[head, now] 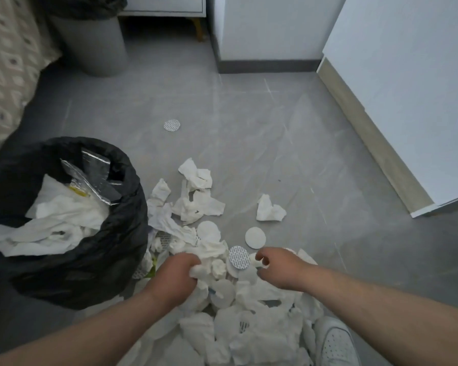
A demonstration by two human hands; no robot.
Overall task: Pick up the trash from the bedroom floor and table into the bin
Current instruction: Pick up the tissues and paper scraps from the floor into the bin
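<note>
Gripping a crumpled white paper tissue (199, 270), the left hand (173, 273) covers part of the white trash pile (249, 326); the right hand (280, 268) curls its fingers, but I cannot tell around what.

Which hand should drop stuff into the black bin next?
Left. The left hand grips a crumpled white tissue and sits nearest the black-bagged round bin; the right hand is farther away.

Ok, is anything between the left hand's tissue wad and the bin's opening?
Nothing visible blocks it. The left hand grips a tissue wad beside the bin; its mouth is open, though tissues pile inside.
</note>
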